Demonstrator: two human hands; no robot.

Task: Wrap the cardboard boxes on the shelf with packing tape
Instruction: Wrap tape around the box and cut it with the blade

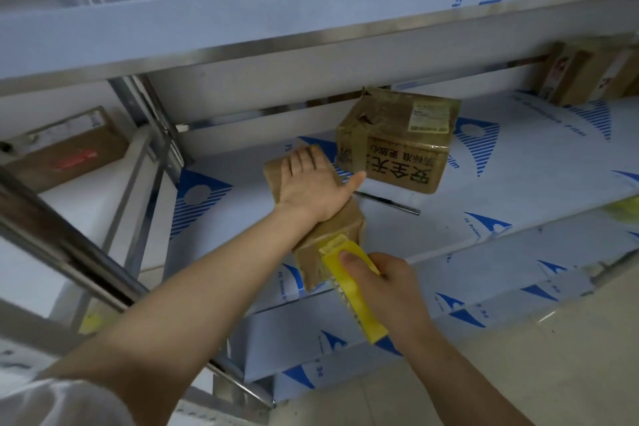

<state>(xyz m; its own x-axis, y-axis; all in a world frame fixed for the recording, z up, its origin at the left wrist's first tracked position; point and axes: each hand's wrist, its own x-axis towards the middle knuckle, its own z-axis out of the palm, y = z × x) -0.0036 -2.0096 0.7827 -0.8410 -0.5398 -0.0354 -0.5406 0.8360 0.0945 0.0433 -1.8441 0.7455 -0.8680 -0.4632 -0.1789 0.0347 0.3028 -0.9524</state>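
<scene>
A long brown cardboard box (pixel 337 228) lies on the middle shelf (pixel 501 190), its near end at the shelf's front edge. My left hand (pixel 313 183) presses flat on its top, fingers straight, thumb spread to the right. My right hand (pixel 383 282) grips a yellow tape dispenser (pixel 349 282), whose front end touches the box's near end. A bigger taped box (pixel 397 138) with black characters stands just behind.
A thin metal rod (pixel 387 201) lies on the shelf beside the long box. Another box (pixel 594 73) sits at the far right, one more (pixel 65 145) on the left rack. Steel uprights (pixel 152 121) stand left. Upper shelf (pixel 242 24) overhangs; lower shelf (pixel 449 290) below.
</scene>
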